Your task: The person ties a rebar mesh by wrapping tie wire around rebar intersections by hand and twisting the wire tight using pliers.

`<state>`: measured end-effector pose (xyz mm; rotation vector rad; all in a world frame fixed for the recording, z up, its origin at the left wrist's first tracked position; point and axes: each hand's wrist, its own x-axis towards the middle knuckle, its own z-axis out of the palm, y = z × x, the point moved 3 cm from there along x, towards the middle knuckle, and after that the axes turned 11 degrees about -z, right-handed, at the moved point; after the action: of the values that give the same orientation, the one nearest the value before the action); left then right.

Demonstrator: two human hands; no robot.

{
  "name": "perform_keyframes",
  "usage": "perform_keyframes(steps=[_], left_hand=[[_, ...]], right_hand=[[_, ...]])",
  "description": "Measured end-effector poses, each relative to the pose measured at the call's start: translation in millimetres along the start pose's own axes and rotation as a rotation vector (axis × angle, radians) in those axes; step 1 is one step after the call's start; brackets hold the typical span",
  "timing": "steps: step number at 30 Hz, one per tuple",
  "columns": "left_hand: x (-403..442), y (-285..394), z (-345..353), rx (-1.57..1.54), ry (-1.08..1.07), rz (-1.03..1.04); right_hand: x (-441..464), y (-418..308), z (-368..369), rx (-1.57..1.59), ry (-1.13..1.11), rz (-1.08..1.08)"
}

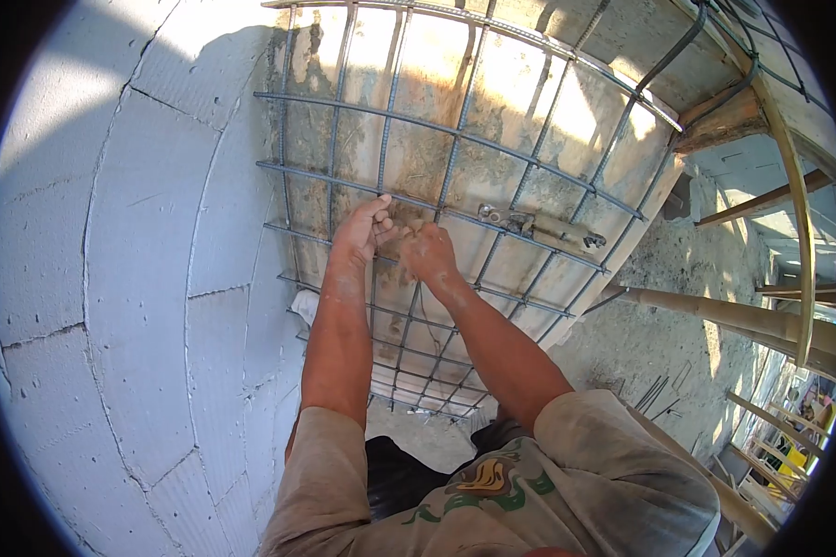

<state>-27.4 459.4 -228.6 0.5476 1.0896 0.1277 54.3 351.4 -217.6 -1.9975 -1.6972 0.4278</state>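
Observation:
A grid of steel rebar [455,133] stands in front of a stained formwork board [427,84]. Both of my hands are at the middle of the grid, close together near a crossing of bars. My left hand [366,227] has its fingers curled, with one fingertip by a vertical bar. My right hand [427,251] is closed, its fingertips close to those of the left. Whatever lies between the fingers is too small to make out. To the right of my hands, a worn metal tool [548,228] rests against the bars.
A wall of pale blocks [139,269] rises close on the left. At right are wooden poles [715,306], a curved wooden strip [794,204] and rough concrete ground [683,255] with loose thin rods [658,395]. Bent rebar [673,51] sticks out at upper right.

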Motion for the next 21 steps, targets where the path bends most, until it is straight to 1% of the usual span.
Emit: perform_keyframes(steps=[3, 6, 8, 10, 11, 12, 13, 16, 17, 18, 20, 21], left_hand=[[-6.7, 6.1, 2.1, 0.166, 0.157, 0.053], [-6.9, 5.3, 1.8, 0.178, 0.173, 0.069], [-4.5, 3.7, 2.0, 0.178, 0.154, 0.094], [-4.2, 0.0, 1.1, 0.177, 0.165, 0.108], [-4.3, -1.1, 2.5, 0.176, 0.183, 0.112], [-5.4, -1.7, 3.9, 0.172, 0.201, 0.120], [-7.5, -3.9, 7.2, 0.136, 0.171, 0.118], [-9.4, -11.2, 20.0, 0.001, 0.065, 0.141], [-6.9, -18.6, 20.9, -0.068, 0.031, 0.163], [-5.8, -24.5, 20.7, -0.136, -0.004, 0.182], [-3.1, -34.9, 13.8, -0.213, 0.026, 0.173], [-1.3, -39.0, 10.8, -0.252, 0.041, 0.167]], right_hand=[[-13.5, -12.1, 1.4, 0.137, 0.098, 0.303], [-30.2, -10.7, -39.9, 0.232, -0.035, 0.370], [-55.5, 4.4, -68.7, 0.048, 0.417, 0.130], [-71.7, 20.3, -123.8, -0.041, 0.377, 0.067], [-79.9, 31.1, -141.8, -0.185, 0.392, 0.069], [-84.2, 44.0, -152.4, -0.296, 0.334, 0.089], [-87.3, 55.7, -160.2, -0.409, 0.276, 0.109], [-91.1, 90.2, -154.5, -0.470, -0.080, 0.180], [-89.4, 96.5, -152.3, -0.451, -0.101, 0.200], [-87.4, 98.4, -150.6, -0.457, -0.089, 0.159], [-87.0, 102.9, -143.6, -0.468, -0.064, 0.085], [-89.4, 102.5, -142.9, -0.417, -0.068, 0.116]])
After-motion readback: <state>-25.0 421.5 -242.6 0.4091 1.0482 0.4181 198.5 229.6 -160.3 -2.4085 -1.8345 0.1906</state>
